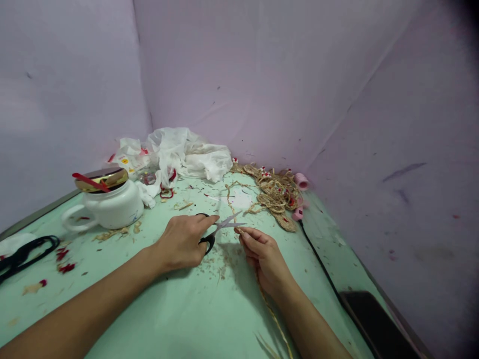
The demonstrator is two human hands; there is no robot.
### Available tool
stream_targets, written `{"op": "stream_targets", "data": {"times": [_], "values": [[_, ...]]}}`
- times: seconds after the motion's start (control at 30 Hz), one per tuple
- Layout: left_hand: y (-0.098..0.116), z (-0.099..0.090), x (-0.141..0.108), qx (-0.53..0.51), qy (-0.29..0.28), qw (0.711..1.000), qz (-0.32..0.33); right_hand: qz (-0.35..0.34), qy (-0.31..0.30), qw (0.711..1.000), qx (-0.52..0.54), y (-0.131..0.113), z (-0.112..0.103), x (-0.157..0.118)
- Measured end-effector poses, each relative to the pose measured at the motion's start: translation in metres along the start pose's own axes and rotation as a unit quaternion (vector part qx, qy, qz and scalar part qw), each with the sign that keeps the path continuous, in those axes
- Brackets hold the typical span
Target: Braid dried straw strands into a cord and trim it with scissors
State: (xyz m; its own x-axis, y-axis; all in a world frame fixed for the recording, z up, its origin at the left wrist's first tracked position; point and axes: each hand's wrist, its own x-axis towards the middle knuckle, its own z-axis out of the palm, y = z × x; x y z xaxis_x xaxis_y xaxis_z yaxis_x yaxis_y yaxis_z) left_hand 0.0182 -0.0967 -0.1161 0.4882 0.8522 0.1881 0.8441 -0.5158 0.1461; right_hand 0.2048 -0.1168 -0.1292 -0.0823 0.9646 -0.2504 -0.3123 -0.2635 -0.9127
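My left hand is closed on black-handled scissors, with fingers in the handle loops. Their blades are spread apart and point right, toward the fingertips of my right hand. That hand pinches a thin braided straw-coloured cord. One stretch of the cord runs down from the hand to the table's near edge; another rises past the blades toward the back. Whether the blades touch the cord I cannot tell. Behind my right hand lies a pile of braided straw pieces with small red and white decorations.
On the left stands a white mug with a gold-rimmed lid and a red strip on top. White plastic bags are heaped at the back. A pink hot glue gun trails a black cable toward a dark phone-like slab. Scraps litter the green table.
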Motion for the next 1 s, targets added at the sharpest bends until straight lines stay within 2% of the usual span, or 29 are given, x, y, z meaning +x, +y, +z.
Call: {"op": "stream_targets", "data": {"times": [0.17,0.33,0.5,0.77,1.0], "values": [[-0.0006,0.0016,0.0000,-0.010,-0.002,1.000,-0.005,0.040,-0.019,0.998,0.051,-0.0035,-0.0016,0.0005],[0.0007,0.0017,-0.0006,-0.002,-0.007,1.000,0.029,0.054,-0.051,0.993,0.094,-0.0037,-0.0022,0.0007],[0.0009,0.0033,-0.0008,0.020,-0.001,0.999,0.046,0.063,-0.057,0.993,0.078,-0.0037,0.0005,-0.0022],[0.0013,0.0039,-0.0033,0.040,-0.006,0.998,0.052,0.098,-0.101,0.985,0.098,-0.0039,0.0019,-0.0046],[-0.0012,0.0043,-0.0028,0.024,-0.025,0.998,0.052,0.068,-0.106,0.990,0.065,-0.0023,0.0014,-0.0042]]}}
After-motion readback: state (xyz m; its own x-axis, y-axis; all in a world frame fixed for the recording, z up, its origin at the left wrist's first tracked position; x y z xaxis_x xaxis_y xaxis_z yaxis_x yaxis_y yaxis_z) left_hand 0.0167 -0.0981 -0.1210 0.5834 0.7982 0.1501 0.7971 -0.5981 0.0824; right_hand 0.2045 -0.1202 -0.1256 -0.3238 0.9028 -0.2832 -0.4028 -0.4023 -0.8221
